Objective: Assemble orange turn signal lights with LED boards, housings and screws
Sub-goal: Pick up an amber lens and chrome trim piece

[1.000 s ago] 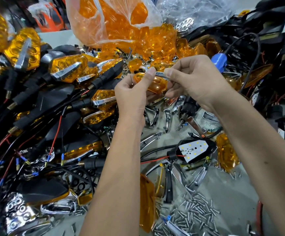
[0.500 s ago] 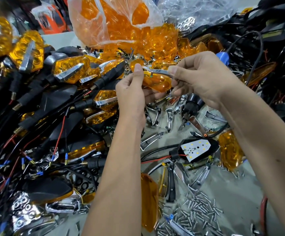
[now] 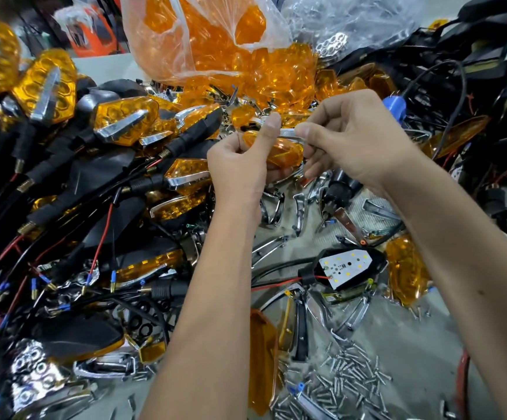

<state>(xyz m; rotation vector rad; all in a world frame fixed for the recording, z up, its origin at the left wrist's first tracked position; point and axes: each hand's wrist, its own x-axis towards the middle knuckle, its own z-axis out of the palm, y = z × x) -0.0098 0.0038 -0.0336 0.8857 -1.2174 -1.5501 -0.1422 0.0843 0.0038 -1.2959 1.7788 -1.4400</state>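
Orange lens (image 3: pixel 285 150) gripped in left hand (image 3: pixel 243 168), long axis left-right; right hand (image 3: pixel 349 147) pinches chrome trim strip (image 3: pixel 290 132) lying along its top edge.

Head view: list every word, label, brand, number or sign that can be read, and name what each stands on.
None can be read.
The white LED board in the open black housing shows only dark marks around its centre hole, too small and blurred to read.
The clear plastic bag of orange lenses bears no print that shows.
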